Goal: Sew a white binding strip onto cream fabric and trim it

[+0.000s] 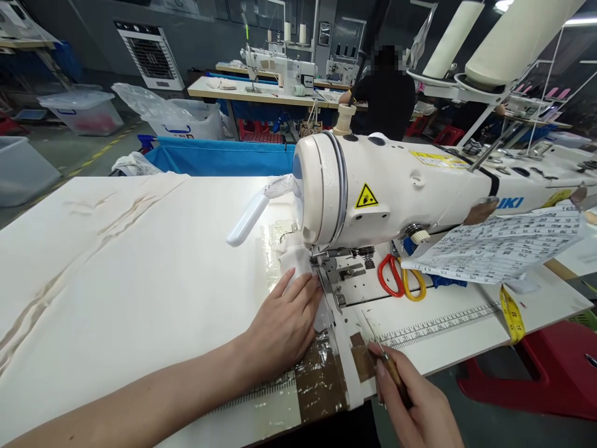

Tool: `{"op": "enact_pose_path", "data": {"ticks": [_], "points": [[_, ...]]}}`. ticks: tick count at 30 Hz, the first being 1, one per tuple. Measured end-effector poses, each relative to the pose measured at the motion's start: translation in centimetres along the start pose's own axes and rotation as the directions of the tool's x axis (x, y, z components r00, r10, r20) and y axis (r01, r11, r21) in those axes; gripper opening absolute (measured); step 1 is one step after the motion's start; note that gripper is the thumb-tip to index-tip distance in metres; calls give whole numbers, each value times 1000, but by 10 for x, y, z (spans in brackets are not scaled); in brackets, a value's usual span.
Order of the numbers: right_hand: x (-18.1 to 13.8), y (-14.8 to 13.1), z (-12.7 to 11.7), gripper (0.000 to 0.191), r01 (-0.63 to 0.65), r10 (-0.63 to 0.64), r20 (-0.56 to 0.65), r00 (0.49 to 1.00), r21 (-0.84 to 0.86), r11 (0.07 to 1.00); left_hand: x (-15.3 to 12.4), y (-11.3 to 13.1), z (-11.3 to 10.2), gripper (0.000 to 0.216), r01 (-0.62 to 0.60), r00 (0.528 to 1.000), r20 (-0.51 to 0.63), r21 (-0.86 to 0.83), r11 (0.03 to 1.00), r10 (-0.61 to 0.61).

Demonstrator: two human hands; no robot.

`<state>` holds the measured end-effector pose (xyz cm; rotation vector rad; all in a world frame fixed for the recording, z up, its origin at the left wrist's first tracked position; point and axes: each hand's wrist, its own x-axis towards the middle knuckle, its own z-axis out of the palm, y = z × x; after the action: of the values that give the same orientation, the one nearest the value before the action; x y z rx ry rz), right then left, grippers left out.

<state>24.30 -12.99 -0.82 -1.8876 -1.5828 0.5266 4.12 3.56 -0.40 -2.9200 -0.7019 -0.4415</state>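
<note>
My left hand (289, 320) lies with outstretched fingers on a white cloth piece (296, 260), just in front of the presser foot area of the sewing machine (368, 186). A long white strip (346, 358) runs from beside the fingertips down over the table's front edge. My right hand (415, 389) is closed around the wooden handle of an awl (393, 372), whose thin metal point slants up and left above the machine bed. The strip passes between the two hands. The needle itself is hidden behind the machine head.
Scissors with red and yellow handles (402, 279) lie right of the needle area. A handwritten sheet (501, 246) hangs from the machine arm. A yellow tape measure (512, 316) drapes over the edge near a red stool (536, 370). Thread cones (453, 38) stand above; a person (385, 99) sits beyond.
</note>
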Motion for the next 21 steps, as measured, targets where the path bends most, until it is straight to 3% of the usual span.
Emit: {"op": "enact_pose_path", "data": {"ticks": [13,17,21], "points": [[-2,5,0,34,-32,31,32,999,14,999,-1,3,0,47,2,1000,11,-8,1000,-2],[-4,4,3,35,-128,125,37,992,108,986,-1,3,-2,47,6,1000,17,-9,1000,-6],[-8,-13,14,40,-231,257,-88,962,231,945,0,1,0,47,11,1000,19,-5,1000,-11]]}}
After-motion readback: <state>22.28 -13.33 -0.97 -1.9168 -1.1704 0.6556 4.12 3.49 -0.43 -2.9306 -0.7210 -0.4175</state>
